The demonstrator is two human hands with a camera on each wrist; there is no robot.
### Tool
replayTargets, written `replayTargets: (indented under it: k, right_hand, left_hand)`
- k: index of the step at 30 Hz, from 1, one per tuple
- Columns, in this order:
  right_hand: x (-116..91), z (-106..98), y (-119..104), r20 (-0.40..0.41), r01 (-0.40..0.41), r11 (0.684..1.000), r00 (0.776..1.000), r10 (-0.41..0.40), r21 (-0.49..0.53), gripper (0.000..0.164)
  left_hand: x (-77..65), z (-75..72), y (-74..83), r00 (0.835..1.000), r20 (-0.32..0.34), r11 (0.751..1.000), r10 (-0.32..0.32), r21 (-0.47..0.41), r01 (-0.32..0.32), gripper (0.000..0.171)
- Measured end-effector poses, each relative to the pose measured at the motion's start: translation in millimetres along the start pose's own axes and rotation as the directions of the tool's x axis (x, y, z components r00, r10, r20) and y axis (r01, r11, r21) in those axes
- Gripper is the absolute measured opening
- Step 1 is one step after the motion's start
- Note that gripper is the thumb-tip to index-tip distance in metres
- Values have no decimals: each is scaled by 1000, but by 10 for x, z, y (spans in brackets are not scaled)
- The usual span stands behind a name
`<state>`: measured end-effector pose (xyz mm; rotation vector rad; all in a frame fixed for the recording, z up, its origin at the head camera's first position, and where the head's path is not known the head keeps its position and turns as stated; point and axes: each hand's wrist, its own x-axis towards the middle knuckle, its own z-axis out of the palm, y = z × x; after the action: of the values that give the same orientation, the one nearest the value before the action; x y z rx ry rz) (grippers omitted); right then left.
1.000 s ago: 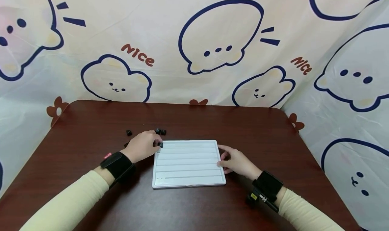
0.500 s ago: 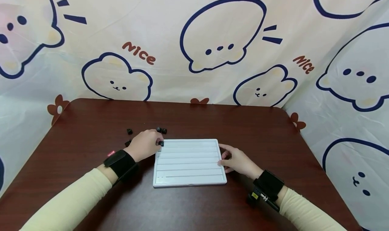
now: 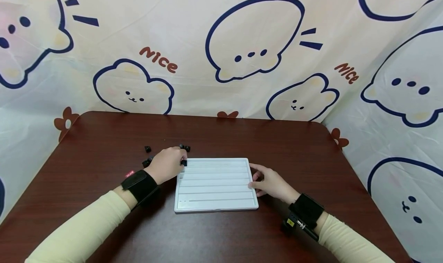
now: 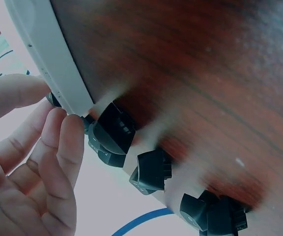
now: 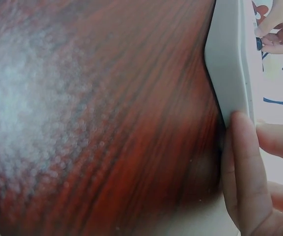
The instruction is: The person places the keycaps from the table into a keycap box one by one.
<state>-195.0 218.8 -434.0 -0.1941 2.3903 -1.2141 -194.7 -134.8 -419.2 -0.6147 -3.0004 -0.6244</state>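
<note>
A white board with ridged rows (image 3: pixel 216 184) lies flat on the table. At its far left corner my left hand (image 3: pixel 167 165) pinches a small black keycap (image 3: pixel 184 163) between thumb and forefinger. The left wrist view shows this keycap (image 4: pixel 53 100) right at the board's edge, mostly covered by the fingertips. My right hand (image 3: pixel 271 184) holds the board's right edge, thumb at the rim and the forefinger stretched toward the far corner. Close to the side wall of the board lie the right fingers (image 5: pixel 249 167) in the right wrist view.
Several loose black keycaps lie around the left hand: one at the far left (image 3: pixel 147 149), some beside the wrist (image 3: pixel 146 163), and a pair beyond the fingers (image 3: pixel 187 148). A printed curtain (image 3: pixel 194 36) hangs behind the brown table (image 3: pixel 221 240).
My left wrist has shifted slightly right, uncovering more of the keycaps beside it. The pinched keycap stays at the board's corner. The right hand keeps its hold on the edge.
</note>
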Motion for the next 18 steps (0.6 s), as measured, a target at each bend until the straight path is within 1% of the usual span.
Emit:
replayTargets:
  k: [5,11,14,18]
  right_hand:
    - [-16,-5,-18,3,13,1000,1000,-13,0,71]
    - [-25,-7,-24,2,9,1000,1000,-9,0,71]
    - [-24,-11,-22,2,10,1000,1000,-10,0,71]
    - [-19,-13,-13,8,10,1000,1000,-11,8,71]
  left_hand:
    - [4,-5,2,1000,10,1000,-3,-12,3,16]
    - [11,13,-20,1000,5,999,-27,-24,27,12]
    - [13,10,-22,1000,1,999,-30,-25,30,11]
    - [1,12,-9,1000,-8,1000,-14,-15,14,11]
